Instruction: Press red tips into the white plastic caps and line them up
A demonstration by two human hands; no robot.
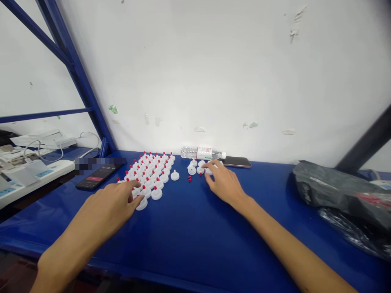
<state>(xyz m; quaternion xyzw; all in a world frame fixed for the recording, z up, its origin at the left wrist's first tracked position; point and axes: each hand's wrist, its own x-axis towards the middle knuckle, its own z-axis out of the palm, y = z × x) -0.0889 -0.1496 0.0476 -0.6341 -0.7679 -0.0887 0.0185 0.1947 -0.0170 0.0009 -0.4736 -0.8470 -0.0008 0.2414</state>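
At the near left corner of a block of white round caps with red tips (157,193), my left hand (117,199) hovers with thumb and forefinger apart. Its thumb touches or covers the top of the nearest cap (141,204); the red tip there is hidden. Further back, my right hand (225,182) reaches into a small cluster of white caps (192,170). Thumb and forefinger close around one white cap (208,171), partly hidden by the fingers. Small red tips (190,178) lie loose beside the cluster. A single finished-looking cap (175,175) stands between block and cluster.
A clear plastic bottle (203,153) lies along the wall, with a dark phone (237,162) beside it. Another phone (99,176) shows a timer at left. Power strips (51,174) stand far left. A grey plastic bag (339,195) lies at right. Blue frame posts (82,89) rise at left.
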